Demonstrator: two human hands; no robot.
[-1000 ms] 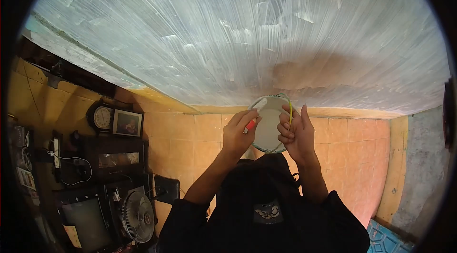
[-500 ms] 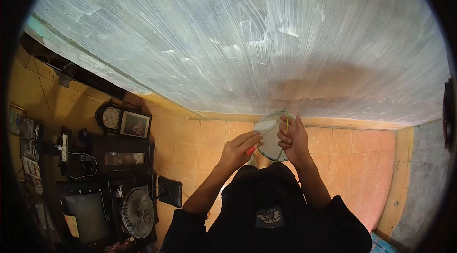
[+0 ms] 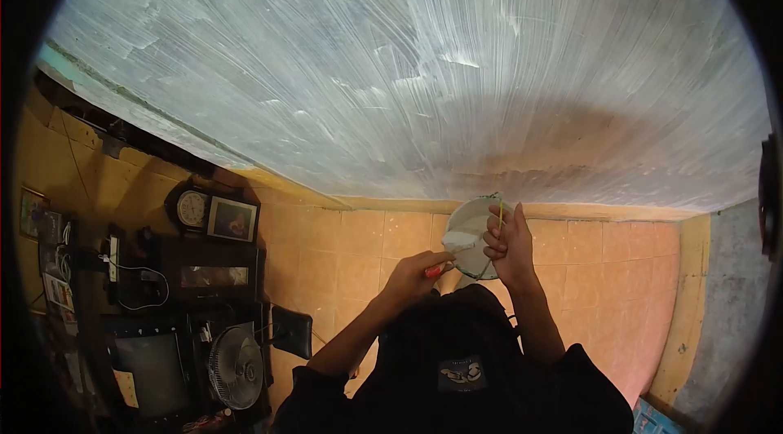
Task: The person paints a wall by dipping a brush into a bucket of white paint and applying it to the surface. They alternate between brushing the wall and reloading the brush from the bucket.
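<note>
My left hand is closed around the red handle of a paintbrush. The brush's pale, whitish head lies over the opening of a round bucket; whether it touches the contents is hard to tell. My right hand has its fingers curled around the bucket's thin yellow-green handle, at the right side of the rim. The bucket hangs or stands just in front of my body, with a light greyish inside. In front of me rises a wall with streaky white paint.
An unpainted brownish patch shows low on the wall. Orange tiles cover the floor. To the left stand a fan, an old television, a clock and a framed picture. A grey side wall is at right.
My left hand has turned and moved slightly down with the paintbrush, whose head now lies lower over the bucket. The bucket and my right hand have shifted slightly right and down.
</note>
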